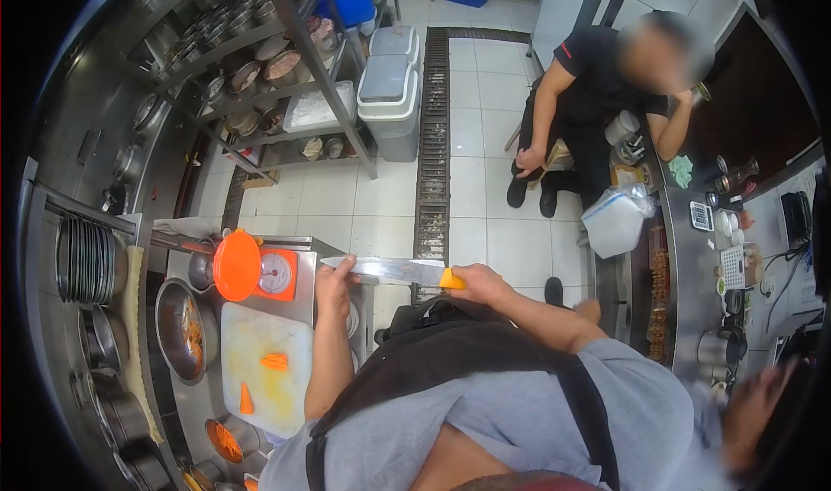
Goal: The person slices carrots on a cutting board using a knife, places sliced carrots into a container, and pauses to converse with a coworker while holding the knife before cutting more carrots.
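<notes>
My right hand (478, 283) is wrapped round the yellow handle of a large kitchen knife (389, 270), held level in front of my apron. At the tip end of the blade, my left hand (336, 281) has its fingers closed on the metal. To my left lies a white cutting board (290, 331) with yellow stains. It carries a tapered piece of carrot (247, 398) and a small pile of cut carrot (274, 362). Behind the board stands an orange kitchen scale (276, 274) with a round dial, beside an orange plastic dish (236, 266).
A metal bowl (183, 331) and a smaller pot (227, 439) hold carrot shreds. Stacked plates (86, 257) stand far left. A drain grate (433, 145) crosses the tiled floor. A person in black (589, 84) sits ahead right, near a steel counter (684, 274). Bins (389, 93) stand by shelving.
</notes>
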A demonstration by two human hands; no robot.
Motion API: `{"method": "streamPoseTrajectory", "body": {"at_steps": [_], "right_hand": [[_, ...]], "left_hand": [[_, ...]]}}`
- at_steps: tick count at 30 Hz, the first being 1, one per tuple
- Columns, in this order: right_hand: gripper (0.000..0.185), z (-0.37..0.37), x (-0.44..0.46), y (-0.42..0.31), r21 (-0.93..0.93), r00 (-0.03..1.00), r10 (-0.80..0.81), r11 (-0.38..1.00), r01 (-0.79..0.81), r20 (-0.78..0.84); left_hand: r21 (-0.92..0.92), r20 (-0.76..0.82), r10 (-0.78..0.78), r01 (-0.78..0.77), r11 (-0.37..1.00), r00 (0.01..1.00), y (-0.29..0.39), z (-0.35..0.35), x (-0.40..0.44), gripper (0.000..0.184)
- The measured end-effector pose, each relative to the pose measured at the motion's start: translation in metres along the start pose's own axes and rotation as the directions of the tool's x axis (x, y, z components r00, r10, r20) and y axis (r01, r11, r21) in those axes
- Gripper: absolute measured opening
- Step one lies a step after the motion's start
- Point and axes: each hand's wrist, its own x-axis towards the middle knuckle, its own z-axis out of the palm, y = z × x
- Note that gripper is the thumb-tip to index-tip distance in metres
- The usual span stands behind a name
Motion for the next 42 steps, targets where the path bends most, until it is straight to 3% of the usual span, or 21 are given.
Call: {"method": "streamPoseTrajectory", "body": {"at_steps": [7,9,14,27,34,36,42], "right_hand": [[0.031,0.008,0.027,-0.016,0.028,0.993,-0.114,0.993,0.113,0.033],[0.03,0.013,0.034,-0.02,0.024,0.99,-0.134,0.991,0.133,0.048],[0.029,0.02,0.041,-0.024,0.023,0.975,-0.221,0.975,0.221,0.002],[0.031,0.016,0.031,-0.025,0.016,0.988,-0.156,0.988,0.156,0.007],[0.031,0.007,0.021,-0.022,0.002,0.996,-0.093,0.996,0.093,0.008],[0.03,0.008,0.019,-0.02,-0.007,0.996,-0.085,0.996,0.086,0.032],[0.031,0.034,0.013,0.008,-0.055,0.988,-0.152,0.987,0.154,0.034]], "left_hand": [[-0.051,-0.088,0.058,-0.063,0.997,0.994,0.015,-0.034,-0.011,0.019],[-0.186,-0.115,0.032,-0.053,0.981,0.993,0.017,-0.046,-0.015,0.021],[-0.246,-0.113,0.07,-0.096,0.964,0.991,0.026,-0.053,-0.03,0.023],[-0.39,-0.071,0.015,-0.042,0.92,0.997,0.015,-0.053,-0.024,0.023],[-0.391,-0.102,-0.036,-0.007,0.92,0.994,0.003,-0.044,-0.02,0.014],[-0.24,-0.115,-0.004,-0.024,0.97,0.993,-0.001,-0.044,-0.021,0.011],[-0.157,-0.203,0.042,-0.075,0.985,0.978,-0.027,-0.067,-0.031,0.011]]}}
